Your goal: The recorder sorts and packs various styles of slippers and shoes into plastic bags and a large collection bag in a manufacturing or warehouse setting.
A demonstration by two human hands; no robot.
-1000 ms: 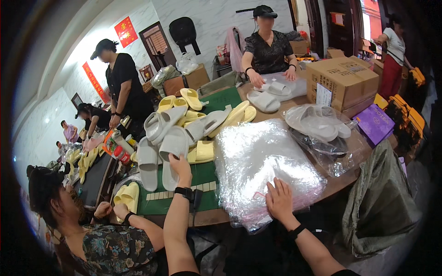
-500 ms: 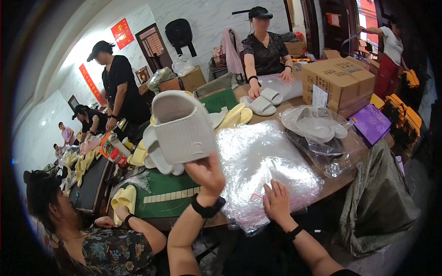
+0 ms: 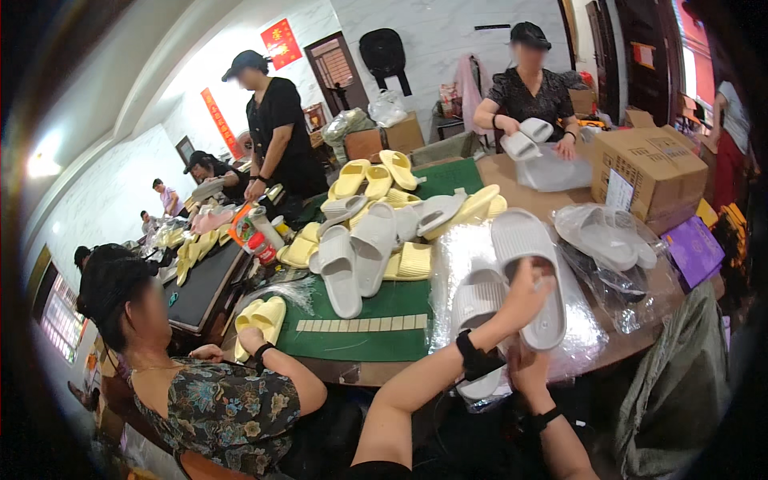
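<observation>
Here our left grip clasps a pale grey foam slide sandal, its twin just beside; our right grip, below, pinches the clear plastic bag. Loosely stacked, the pair could slip off the desk.

Head view, single: a fisheye camera is sitting on the person's head, looking down and forward across the table, close to the hands at the lower edge. Straight lines are bending toward the rim. No second view is sharing this scene.
</observation>
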